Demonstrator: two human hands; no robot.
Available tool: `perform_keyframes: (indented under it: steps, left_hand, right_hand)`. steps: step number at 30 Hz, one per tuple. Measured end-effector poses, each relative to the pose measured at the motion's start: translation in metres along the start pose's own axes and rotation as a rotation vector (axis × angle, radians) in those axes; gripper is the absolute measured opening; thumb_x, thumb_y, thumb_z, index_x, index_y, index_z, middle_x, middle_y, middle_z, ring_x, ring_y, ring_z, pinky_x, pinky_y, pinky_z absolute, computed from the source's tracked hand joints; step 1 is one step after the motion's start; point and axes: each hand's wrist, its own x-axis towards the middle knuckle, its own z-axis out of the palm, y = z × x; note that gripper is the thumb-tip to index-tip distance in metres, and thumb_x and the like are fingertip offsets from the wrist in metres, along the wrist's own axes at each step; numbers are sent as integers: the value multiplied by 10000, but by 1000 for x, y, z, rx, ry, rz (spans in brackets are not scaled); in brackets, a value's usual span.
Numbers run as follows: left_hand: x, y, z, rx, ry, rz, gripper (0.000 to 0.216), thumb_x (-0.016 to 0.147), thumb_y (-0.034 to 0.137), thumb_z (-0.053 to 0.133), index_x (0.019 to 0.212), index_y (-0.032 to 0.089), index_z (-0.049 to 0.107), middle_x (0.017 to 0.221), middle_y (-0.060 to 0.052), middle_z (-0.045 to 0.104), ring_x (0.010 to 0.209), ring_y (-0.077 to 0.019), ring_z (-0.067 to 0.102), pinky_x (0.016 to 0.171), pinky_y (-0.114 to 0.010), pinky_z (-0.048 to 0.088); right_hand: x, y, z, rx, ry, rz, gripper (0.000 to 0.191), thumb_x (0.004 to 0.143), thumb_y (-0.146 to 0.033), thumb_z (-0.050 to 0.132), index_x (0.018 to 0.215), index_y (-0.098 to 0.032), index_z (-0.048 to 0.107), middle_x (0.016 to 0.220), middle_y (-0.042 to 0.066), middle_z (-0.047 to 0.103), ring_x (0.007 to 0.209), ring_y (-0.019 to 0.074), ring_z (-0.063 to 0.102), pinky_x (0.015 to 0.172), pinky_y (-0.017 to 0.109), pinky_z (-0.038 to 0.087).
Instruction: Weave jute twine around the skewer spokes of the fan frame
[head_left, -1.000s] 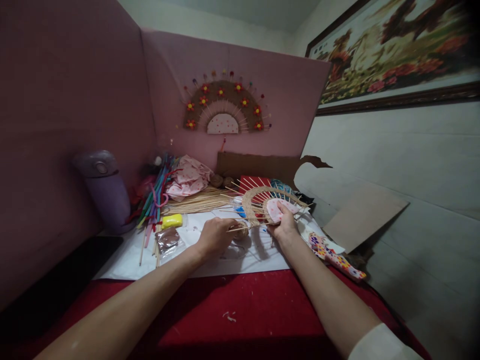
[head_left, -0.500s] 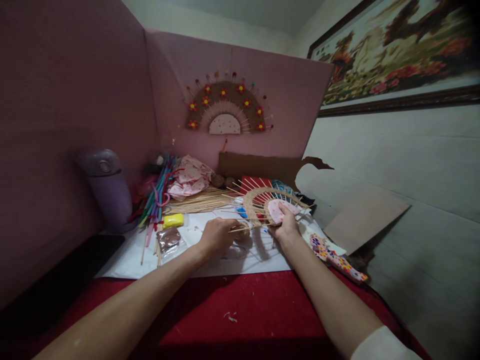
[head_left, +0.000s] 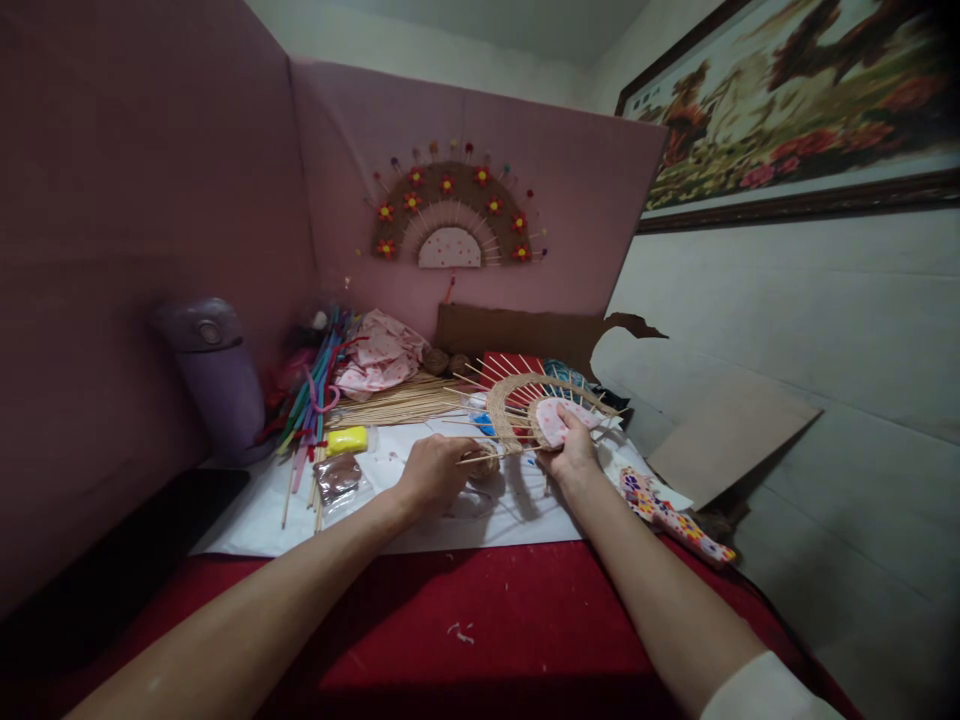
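My right hand (head_left: pixel 574 452) grips a half-round fan frame (head_left: pixel 504 408) at its base, thumb on the pink dotted centre piece. Thin sticks radiate from that centre, and a band of brown twine is woven across them. My left hand (head_left: pixel 441 470) is closed at the frame's lower left edge, around a ball of twine (head_left: pixel 487 462) just below the lowest sticks. Its fingertips are partly hidden behind the sticks and the ball.
White paper (head_left: pixel 262 520) covers part of the red tablecloth (head_left: pixel 465 630). Thin sticks (head_left: pixel 397 402), pipe cleaners (head_left: pixel 315 370), dotted cloth (head_left: pixel 382 350) and a yellow clay packet (head_left: pixel 346 440) lie at the left, near a purple bottle (head_left: pixel 217 385). A finished fan (head_left: pixel 450 185) hangs on the pink board behind.
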Motion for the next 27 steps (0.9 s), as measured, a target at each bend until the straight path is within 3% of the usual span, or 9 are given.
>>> perform_keyframes:
  steps: [15,21,27]
  left_hand:
    - [1,-5,-1,77,13,-15,230,818,372,499,926,305,691,830,-13,705,717,-178,624,608,-251,364]
    - [7,-16,0,46,118,-64,264,830,407,483,901,270,697,828,-29,704,736,-167,619,624,-249,363]
    - [7,-22,-3,42,260,21,321,847,427,448,819,215,687,772,-44,688,723,-156,602,636,-244,350]
  right_hand:
    - [7,-1,-2,36,-9,-39,118,753,-183,524,857,-147,565,669,13,667,613,151,639,660,337,559]
    - [9,-4,-3,22,52,-73,148,748,-170,522,889,-148,560,682,10,666,618,144,638,637,308,556]
    - [9,-8,-3,25,107,-82,98,740,-174,532,833,-161,561,635,-11,648,559,133,619,579,288,550]
